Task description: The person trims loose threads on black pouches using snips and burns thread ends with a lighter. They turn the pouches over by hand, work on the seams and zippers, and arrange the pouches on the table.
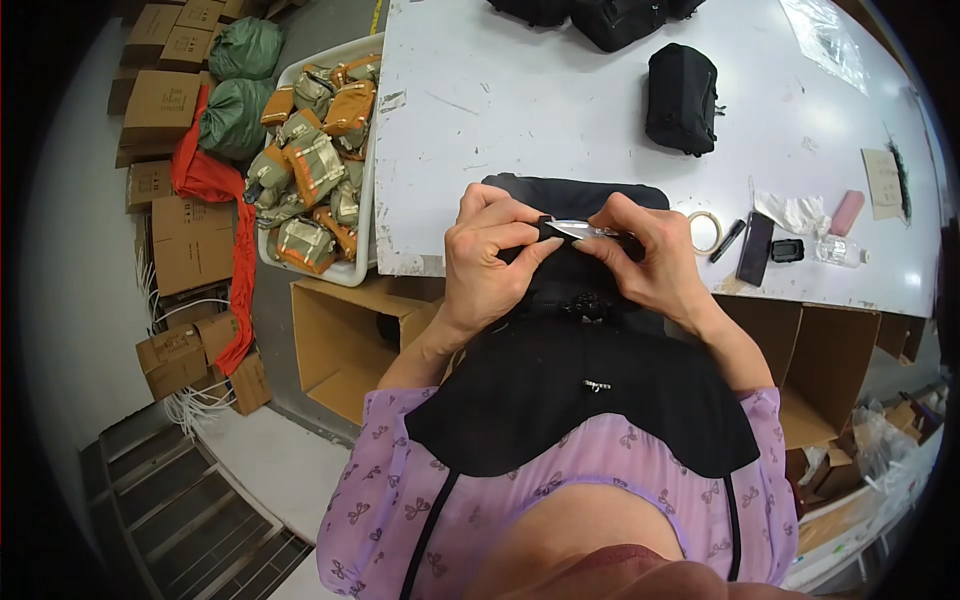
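A black bag (pixel 580 190) lies at the table's near edge, against the apron. My left hand (pixel 495 250) is closed, pinching a narrow black strap (pixel 545 229) above the bag. Between the fingertips of my right hand (pixel 655 250) is a small shiny pointed tool (pixel 572 228) that looks like thread snips. Its tip meets the strap beside my left thumb. The tool's rear part is hidden by my right fingers. A bunched black buckle or cord piece (pixel 585 306) shows below the hands.
On the white table (pixel 520 110) stand a black pouch (pixel 682 98) and several others at the back. At right lie a tape roll (pixel 704 233), a phone (pixel 755 248) and a clear bottle (pixel 842 252). A white bin (pixel 368 200) at left holds olive-orange bags. Cardboard boxes (pixel 345 335) stand below.
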`<action>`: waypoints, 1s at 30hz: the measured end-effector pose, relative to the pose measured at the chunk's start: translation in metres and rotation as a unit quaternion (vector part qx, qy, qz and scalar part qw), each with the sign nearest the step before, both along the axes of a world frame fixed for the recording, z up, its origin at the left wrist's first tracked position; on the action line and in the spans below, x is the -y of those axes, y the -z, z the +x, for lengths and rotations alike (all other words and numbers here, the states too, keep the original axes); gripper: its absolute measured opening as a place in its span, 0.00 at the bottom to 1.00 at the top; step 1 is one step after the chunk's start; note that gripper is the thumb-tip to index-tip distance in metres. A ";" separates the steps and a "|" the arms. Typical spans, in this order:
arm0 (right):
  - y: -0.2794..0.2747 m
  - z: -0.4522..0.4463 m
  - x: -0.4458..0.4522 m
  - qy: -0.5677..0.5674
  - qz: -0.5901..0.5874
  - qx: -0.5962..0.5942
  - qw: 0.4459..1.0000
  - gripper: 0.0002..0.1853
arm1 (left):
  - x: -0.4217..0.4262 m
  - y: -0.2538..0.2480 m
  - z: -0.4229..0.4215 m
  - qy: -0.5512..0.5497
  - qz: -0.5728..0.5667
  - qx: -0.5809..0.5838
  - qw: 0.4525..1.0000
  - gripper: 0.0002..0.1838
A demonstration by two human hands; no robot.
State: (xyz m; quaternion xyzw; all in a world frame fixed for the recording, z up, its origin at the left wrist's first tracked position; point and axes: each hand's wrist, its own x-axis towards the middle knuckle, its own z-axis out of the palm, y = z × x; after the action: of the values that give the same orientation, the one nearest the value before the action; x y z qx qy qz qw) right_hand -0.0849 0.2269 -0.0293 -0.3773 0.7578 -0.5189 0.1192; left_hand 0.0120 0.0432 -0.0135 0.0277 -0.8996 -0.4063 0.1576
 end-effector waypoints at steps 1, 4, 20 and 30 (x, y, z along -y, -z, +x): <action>0.004 -0.001 0.000 -0.001 -0.010 0.017 1.000 0.12 | 0.000 0.000 0.000 0.004 -0.008 -0.003 1.000 0.05; -0.004 -0.014 -0.007 0.054 -0.091 0.395 0.912 0.11 | 0.000 -0.001 0.001 0.007 -0.025 -0.013 1.000 0.05; 0.000 0.004 -0.007 -0.010 0.000 0.056 0.998 0.13 | -0.003 -0.001 -0.001 0.010 -0.034 -0.019 0.999 0.05; 0.000 0.004 -0.005 -0.004 0.000 0.021 1.000 0.12 | 0.000 -0.001 -0.002 0.018 -0.028 -0.012 0.999 0.05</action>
State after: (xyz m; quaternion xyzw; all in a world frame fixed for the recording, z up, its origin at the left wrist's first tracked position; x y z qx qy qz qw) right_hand -0.0811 0.2319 -0.0298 -0.3693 0.7536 -0.5263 0.1368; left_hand 0.0098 0.0437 -0.0129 0.0020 -0.9091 -0.3839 0.1620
